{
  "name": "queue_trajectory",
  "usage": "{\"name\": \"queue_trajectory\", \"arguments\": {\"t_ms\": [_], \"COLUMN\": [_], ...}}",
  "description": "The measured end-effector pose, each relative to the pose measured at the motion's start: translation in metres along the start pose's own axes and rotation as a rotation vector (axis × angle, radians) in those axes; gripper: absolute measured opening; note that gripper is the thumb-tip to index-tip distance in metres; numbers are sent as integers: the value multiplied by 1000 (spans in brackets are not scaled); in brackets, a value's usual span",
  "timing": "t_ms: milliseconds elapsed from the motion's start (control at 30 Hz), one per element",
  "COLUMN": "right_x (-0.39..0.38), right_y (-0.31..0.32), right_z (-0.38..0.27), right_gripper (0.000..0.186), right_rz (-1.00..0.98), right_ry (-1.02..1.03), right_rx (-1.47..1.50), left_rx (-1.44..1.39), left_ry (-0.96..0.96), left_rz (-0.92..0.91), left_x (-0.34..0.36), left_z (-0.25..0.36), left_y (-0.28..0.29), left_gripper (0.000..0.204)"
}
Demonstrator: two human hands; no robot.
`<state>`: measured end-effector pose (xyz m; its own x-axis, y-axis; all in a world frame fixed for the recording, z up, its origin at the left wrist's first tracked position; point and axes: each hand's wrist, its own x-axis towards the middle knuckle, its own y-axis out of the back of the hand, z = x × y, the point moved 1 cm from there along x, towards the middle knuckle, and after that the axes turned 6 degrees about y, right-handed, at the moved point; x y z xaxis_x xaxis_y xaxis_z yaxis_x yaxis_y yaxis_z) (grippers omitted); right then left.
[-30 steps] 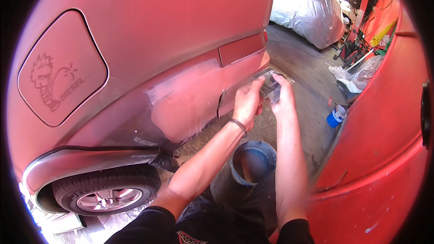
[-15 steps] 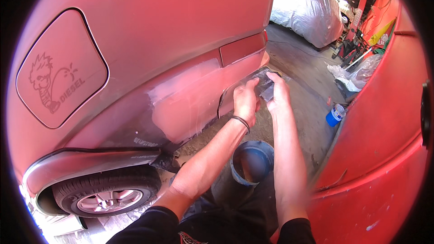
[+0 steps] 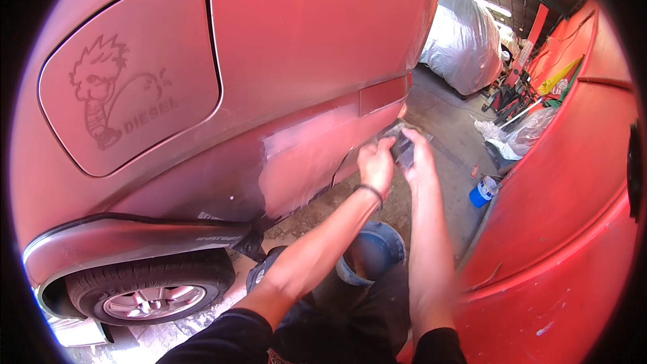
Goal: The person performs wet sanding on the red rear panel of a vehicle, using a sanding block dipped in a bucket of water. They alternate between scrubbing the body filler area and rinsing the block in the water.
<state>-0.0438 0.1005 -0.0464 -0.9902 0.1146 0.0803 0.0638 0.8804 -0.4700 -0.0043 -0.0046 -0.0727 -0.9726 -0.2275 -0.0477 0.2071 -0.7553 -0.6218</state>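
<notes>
Fuel flap: a rounded reddish flap [image 3: 131, 74] at far left, with a cartoon figure and lettering in its surface.
Wheel: below the flap, a black tyre [image 3: 216, 276] around a light spoked rim [image 3: 151, 302].
Car side: a dull red body panel [image 3: 290, 40] running away from the viewer, with a paler pink patch [image 3: 310, 155] low on it.
Bucket: a blue bucket [image 3: 387, 237] on the ground below the hands, partly hidden by the left forearm.
Left hand: the left hand [image 3: 375, 167], with a dark band [image 3: 369, 192] at its wrist, grips a small dark sheet, thumb on top, fingers curled in.
Sheet: the dark sheet [image 3: 405, 151] is between the two hands, near the car's lower far corner; its material is too blurred to tell.
Right hand: the right hand [image 3: 422, 155] grips the sheet's right side, thumb on top; its other fingers are mostly hidden.
Background: a bulky shape under a silvery cover [image 3: 461, 47].
Floor at right: a blue can [image 3: 482, 193], then crumpled clear plastic [image 3: 532, 131].
Far right: a large, curved red panel [image 3: 559, 222].
</notes>
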Motion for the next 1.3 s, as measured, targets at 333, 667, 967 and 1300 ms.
{"name": "queue_trajectory", "arguments": {"t_ms": [333,667,967,1300], "right_x": [-16,-64,-65,-110], "right_y": [-7,-36,-27,10], "right_z": [3,8,20,37], "right_gripper": [19,23,29,31], "right_rz": [7,60,30,79], "right_ry": [29,39,-30,20], "right_rx": [29,19,118,135], "left_rx": [8,-101,170,425], "left_ry": [-66,5,7,24], "left_rz": [-46,-82,-68,-298], "left_x": [-20,-42,-35,-51], "left_z": [3,19,7,-6], "left_y": [12,39,55,59], "left_gripper": [38,27,30,40]}}
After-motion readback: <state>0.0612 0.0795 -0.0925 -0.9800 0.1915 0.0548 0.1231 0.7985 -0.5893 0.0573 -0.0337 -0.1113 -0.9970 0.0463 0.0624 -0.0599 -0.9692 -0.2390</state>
